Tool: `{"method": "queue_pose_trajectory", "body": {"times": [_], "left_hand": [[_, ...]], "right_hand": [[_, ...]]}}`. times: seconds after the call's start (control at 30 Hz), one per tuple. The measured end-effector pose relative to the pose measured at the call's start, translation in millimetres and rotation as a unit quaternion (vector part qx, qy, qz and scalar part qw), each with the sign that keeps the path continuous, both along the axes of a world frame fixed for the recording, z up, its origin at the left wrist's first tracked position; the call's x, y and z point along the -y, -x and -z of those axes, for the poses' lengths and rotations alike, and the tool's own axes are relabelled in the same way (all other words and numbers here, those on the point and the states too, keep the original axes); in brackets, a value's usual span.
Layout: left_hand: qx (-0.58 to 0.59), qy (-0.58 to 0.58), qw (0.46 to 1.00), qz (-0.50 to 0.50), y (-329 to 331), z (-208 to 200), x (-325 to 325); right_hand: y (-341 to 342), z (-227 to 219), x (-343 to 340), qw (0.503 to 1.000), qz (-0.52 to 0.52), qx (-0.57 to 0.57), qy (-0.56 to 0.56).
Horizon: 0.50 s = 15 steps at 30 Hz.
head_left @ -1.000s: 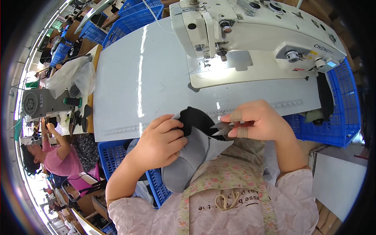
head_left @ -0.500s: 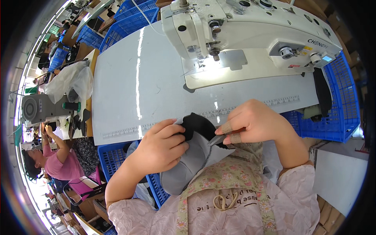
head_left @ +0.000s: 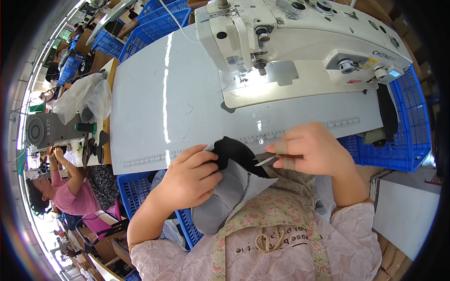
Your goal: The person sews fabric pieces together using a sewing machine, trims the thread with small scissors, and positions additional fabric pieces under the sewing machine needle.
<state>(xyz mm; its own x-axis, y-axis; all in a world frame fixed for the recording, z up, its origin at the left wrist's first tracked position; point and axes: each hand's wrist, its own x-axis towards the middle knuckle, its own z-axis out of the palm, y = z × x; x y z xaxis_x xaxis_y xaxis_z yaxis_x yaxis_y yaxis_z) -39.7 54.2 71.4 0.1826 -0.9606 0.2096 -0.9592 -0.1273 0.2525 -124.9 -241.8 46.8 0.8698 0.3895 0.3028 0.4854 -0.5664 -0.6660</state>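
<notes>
My left hand (head_left: 194, 178) is closed on the upper left edge of a sewn grey fabric piece (head_left: 225, 187). The piece has a black inner side and a dark zigzag seam, and it hangs between the table's front edge and my apron. Bands of tan tape wrap two fingers of my right hand (head_left: 304, 152), which pinches a small pointed metal tool that looks like thread snips (head_left: 266, 161). The silver tip points left, close to the fabric's upper right edge. My fingers hide the tool's other end.
A white sewing machine (head_left: 300, 51) with its lamp lit stands on the grey table (head_left: 140, 103), a printed ruler along its front edge. Blue crates (head_left: 408, 126) flank the table. Farther left, a person in pink (head_left: 75, 196) works at another machine (head_left: 47, 131).
My right hand has drawn back slightly to the right, and the tool's tip has come away from the fabric's seam edge. My left hand keeps its hold on the piece.
</notes>
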Motion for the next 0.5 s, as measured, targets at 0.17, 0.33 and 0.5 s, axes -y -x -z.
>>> {"method": "queue_pose_trajectory", "body": {"times": [0.17,0.33,0.5], "left_hand": [[0.002,-0.004,1.0,0.002,-2,2,1],[0.005,-0.012,1.0,0.004,-1,0,4],[0.009,-0.012,1.0,0.009,0,2,6]], "right_hand": [[14,-31,-13,0.986,0.029,0.058,0.15],[15,-48,-24,0.959,-0.033,0.099,0.265],[13,-54,-30,0.947,-0.061,0.092,0.301]]}}
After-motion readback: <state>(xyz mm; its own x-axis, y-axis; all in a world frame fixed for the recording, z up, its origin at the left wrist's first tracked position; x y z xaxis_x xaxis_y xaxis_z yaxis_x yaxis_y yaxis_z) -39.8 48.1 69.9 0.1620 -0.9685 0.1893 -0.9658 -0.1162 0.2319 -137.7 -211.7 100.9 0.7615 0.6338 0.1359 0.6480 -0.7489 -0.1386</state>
